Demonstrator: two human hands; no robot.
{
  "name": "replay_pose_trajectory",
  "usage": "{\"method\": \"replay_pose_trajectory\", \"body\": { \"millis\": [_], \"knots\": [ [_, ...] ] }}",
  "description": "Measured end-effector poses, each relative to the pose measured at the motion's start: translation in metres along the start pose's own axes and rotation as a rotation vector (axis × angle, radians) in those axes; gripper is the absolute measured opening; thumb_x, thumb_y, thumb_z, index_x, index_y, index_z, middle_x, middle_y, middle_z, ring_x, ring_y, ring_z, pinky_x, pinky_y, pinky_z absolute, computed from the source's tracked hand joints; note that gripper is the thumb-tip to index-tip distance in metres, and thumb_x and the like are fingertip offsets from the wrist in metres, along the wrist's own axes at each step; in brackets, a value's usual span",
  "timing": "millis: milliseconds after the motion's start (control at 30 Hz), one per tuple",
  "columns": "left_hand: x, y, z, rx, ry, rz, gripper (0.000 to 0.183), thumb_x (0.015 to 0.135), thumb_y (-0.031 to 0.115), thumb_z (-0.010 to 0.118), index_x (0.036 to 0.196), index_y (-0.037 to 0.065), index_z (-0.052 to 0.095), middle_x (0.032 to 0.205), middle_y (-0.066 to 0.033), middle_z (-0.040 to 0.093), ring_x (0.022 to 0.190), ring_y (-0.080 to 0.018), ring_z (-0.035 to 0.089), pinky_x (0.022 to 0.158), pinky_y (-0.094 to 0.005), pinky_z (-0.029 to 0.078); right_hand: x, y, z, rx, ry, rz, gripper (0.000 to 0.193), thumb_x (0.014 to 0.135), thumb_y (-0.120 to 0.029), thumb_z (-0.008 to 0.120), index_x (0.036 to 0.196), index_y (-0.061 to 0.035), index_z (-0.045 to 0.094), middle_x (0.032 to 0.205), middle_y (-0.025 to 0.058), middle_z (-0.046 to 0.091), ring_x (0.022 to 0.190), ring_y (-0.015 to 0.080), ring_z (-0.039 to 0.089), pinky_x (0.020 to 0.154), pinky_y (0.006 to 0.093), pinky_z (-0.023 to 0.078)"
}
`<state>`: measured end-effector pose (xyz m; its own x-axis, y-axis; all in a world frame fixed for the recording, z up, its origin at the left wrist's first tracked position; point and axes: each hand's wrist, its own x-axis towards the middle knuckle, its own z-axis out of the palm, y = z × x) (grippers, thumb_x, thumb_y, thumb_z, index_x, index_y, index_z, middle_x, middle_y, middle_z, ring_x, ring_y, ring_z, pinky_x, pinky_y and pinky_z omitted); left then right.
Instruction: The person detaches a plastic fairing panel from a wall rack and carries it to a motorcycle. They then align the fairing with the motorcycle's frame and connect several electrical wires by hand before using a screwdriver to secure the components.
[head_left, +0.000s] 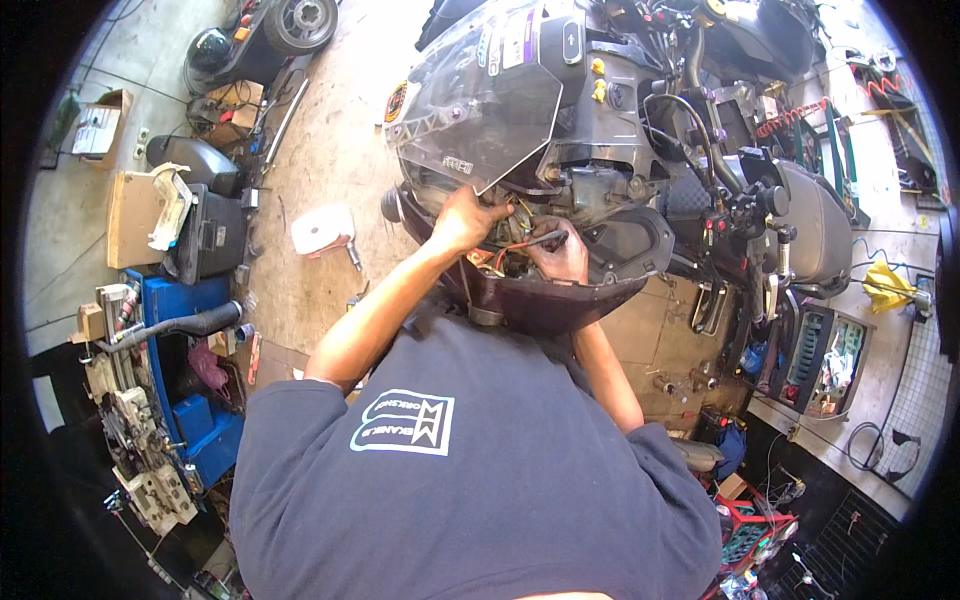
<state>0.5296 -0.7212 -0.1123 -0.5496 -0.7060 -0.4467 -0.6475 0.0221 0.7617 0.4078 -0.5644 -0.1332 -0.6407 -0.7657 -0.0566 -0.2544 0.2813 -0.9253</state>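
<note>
A motorcycle's front end fills the middle, with its clear windscreen (pixel 480 110) tilted above the opened dark fairing (pixel 560 302). Inside the opening, wires (pixel 490 258) and small parts show between my hands. My left hand (pixel 464 222) reaches in under the windscreen's lower edge. Its thumb and fingers are bent together among the wiring, and what they pinch is hidden. On the other side of the opening, my right hand (pixel 564 254) has its fingers closed around a dark, slim cylindrical piece (pixel 545 240). A red-orange line runs from that piece toward my left hand.
The handlebar (pixel 705 120) and seat (pixel 815 215) lie to the right. A white panel (pixel 323 230) rests on the floor at left, near a dark case (pixel 210 235) and blue cabinet (pixel 190 375). A parts tray (pixel 820 360) sits at far right.
</note>
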Motion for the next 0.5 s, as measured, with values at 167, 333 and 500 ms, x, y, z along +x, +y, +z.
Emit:
{"method": "replay_pose_trajectory", "body": {
  "millis": [167,333,500],
  "knots": [
    [0.004,-0.013,0.007,-0.089,0.068,0.054,0.036,0.085,0.025,0.077,0.107,0.0,0.066,0.098,-0.0176,0.07,0.096,-0.0287,0.066,0.085,-0.0401,0.05,0.002,-0.002,-0.004,-0.142,-0.016,-0.059,0.026,0.075,-0.013,0.076,0.097,-0.0017,0.067,0.09,0.0156,0.069,0.073,0.0293,0.067,0.069,0.0378,0.053],
    [0.01,-0.019,0.014,-0.094,0.124,0.111,0.03,0.09,0.021,0.072,0.111,0.002,0.063,0.103,-0.0149,0.069,0.098,-0.0238,0.065,0.084,-0.0379,0.05,0.004,-0.001,-0.006,-0.176,-0.014,-0.055,0.025,0.075,-0.014,0.076,0.093,-0.0007,0.065,0.087,0.0178,0.067,0.074,0.0329,0.066,0.07,0.0406,0.052],
    [0.012,-0.02,0.014,-0.02,0.054,0.114,0.033,0.095,0.028,0.064,0.115,0.002,0.066,0.107,-0.0191,0.07,0.102,-0.0299,0.066,0.09,-0.0398,0.049,0.005,-0.003,-0.009,-0.216,0.095,-0.193,0.023,0.076,-0.012,0.075,0.093,0.0,0.063,0.085,0.0193,0.066,0.075,0.0341,0.066,0.069,0.0417,0.052]
  ]
}}
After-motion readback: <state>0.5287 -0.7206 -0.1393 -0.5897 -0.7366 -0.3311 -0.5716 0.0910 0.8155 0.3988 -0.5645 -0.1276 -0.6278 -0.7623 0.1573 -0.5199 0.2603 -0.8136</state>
